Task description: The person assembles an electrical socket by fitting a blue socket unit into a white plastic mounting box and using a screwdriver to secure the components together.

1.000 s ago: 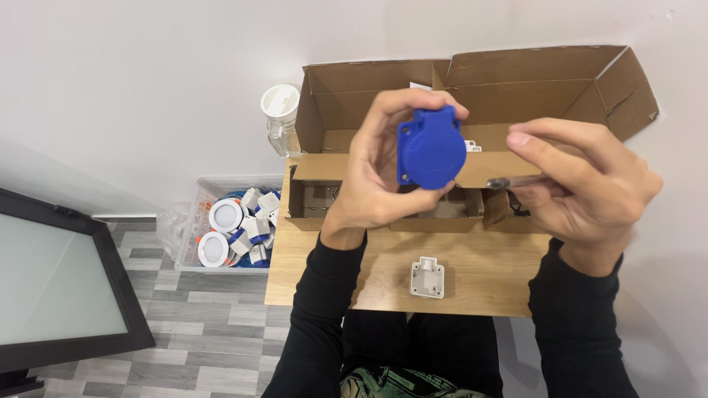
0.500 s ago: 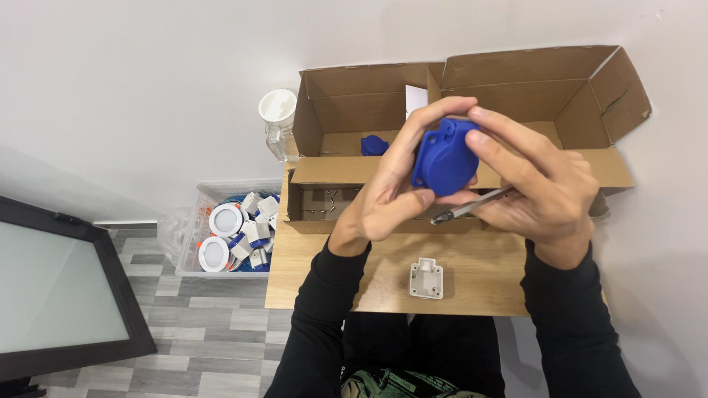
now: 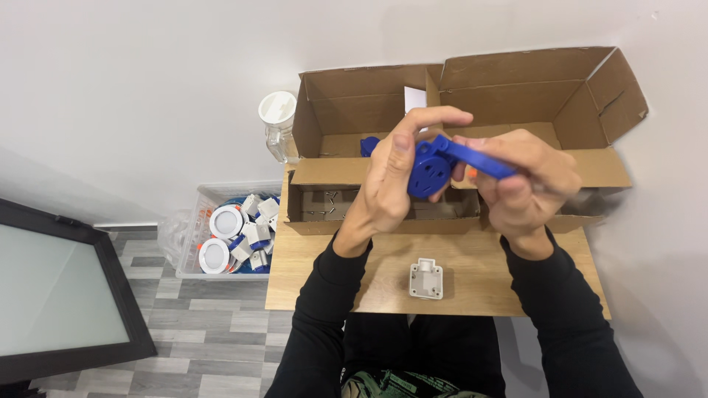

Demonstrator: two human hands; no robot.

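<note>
1. Hidden: the right hand's [image 3: 527,180] fingertips sit behind the blue socket's [image 3: 431,168] open lid; a small orange spot shows there, too small to identify. The right end of the box [image 3: 472,110] is blurred.
2. Left hand [image 3: 387,180]: fingers curled round the socket body, thumb on its front face, index finger arched over the top. Closed on it.
3. Right hand: fingers wrapped on the raised lid and the body's right side, clamped shut.
4. Socket is held in the air above the far edge of the tabletop [image 3: 369,265], in front of the box.
5. Box: flaps open; a blue part and a white slip show inside; small metal bits lie in its near compartment.
6. A white part [image 3: 426,278] lies near the tabletop's near edge.
7. Bin [image 3: 228,232] on the floor, left of the tabletop, holds white and blue parts. A jar [image 3: 279,125] stands at the far left corner.
</note>
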